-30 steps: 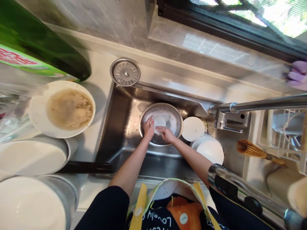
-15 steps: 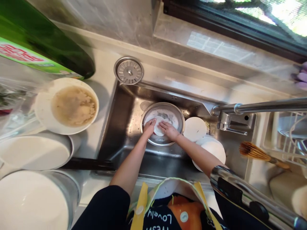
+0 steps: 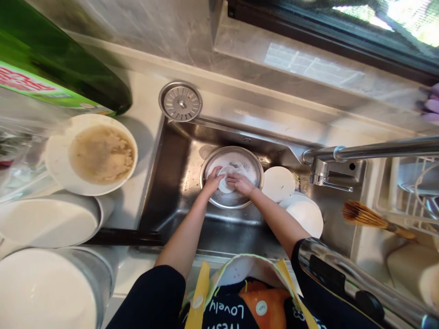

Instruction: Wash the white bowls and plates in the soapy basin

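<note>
Both my hands are down in a steel basin (image 3: 254,165) that stands in the sink (image 3: 171,183). My left hand (image 3: 211,182) grips the left edge of a small white dish (image 3: 226,181) over milky water. My right hand (image 3: 242,183) lies on the dish's right side, fingers curled against it. Whether the right hand holds a cloth I cannot make out. White bowls (image 3: 278,183) lie upside down in the sink just right of the basin.
A dirty white bowl (image 3: 99,155) and stacked white dishes (image 3: 48,224) stand on the left counter beside a green bottle (image 3: 58,64). A drain strainer (image 3: 180,102) rests on the sink's back rim. The faucet (image 3: 370,151), a bamboo brush (image 3: 370,219) and a rack (image 3: 408,192) are at right.
My hands have shifted slightly on the small dish inside the basin, turning it. The view has swung a little; everything else stays put.
</note>
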Motion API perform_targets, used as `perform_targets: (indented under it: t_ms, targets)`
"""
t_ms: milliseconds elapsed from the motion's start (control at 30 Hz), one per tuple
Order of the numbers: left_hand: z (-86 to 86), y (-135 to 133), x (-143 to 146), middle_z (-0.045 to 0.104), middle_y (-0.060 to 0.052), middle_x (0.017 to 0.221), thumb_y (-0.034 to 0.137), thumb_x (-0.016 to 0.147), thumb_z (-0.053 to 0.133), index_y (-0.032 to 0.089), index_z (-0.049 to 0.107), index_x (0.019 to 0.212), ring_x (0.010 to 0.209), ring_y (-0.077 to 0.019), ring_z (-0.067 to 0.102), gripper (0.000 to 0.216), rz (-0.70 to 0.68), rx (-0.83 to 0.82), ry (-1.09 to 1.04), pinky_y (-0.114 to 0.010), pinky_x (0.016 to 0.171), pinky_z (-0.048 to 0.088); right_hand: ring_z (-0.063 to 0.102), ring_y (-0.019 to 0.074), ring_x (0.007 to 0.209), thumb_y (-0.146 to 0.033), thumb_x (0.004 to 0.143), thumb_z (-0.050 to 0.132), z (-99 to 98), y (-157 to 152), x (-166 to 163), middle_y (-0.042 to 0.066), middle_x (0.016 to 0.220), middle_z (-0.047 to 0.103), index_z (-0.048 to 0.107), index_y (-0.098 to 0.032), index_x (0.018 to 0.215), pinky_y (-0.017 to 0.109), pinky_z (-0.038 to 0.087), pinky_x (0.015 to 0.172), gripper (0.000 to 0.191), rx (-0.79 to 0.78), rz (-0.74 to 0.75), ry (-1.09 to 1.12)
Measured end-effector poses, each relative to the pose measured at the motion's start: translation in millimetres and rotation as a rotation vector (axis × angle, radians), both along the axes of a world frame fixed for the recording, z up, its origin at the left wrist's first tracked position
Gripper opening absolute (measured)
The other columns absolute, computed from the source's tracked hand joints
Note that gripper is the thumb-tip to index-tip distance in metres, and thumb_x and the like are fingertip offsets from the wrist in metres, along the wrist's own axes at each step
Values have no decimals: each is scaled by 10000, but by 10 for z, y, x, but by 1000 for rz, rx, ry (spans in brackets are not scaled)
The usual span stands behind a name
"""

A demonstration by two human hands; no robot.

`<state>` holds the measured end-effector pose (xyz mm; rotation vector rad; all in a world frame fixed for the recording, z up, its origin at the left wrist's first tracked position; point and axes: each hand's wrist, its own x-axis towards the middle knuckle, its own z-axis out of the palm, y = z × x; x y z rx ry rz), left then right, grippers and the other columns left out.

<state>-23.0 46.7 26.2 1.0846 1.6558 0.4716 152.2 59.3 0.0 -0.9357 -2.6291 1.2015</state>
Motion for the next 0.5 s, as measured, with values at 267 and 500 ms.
perform_targets:
  t_ms: [267, 500]
  targets:
    - [168, -7, 76, 561, -83, 1042, 298, 773, 550, 272, 506, 1262, 1016, -262, 535, 492, -140, 97, 247, -412, 952, 400, 425, 273, 1218, -132, 904, 411, 190, -138, 195, 139, 1304, 532, 578, -168, 1188, 466, 349, 1008, 331, 193, -340, -261]
    - [112, -34, 124, 549, -120, 1138, 414, 863, 463, 241, 462, 1336, 1109, -277, 493, 504, -54, 151, 308, -433, 986, 367, 555, 228, 975, -152, 819, 454, 184, -108, -104, 123, 1063, 620, 582, -113, 1099, 361, 445, 884, 310, -158, -744, -383]
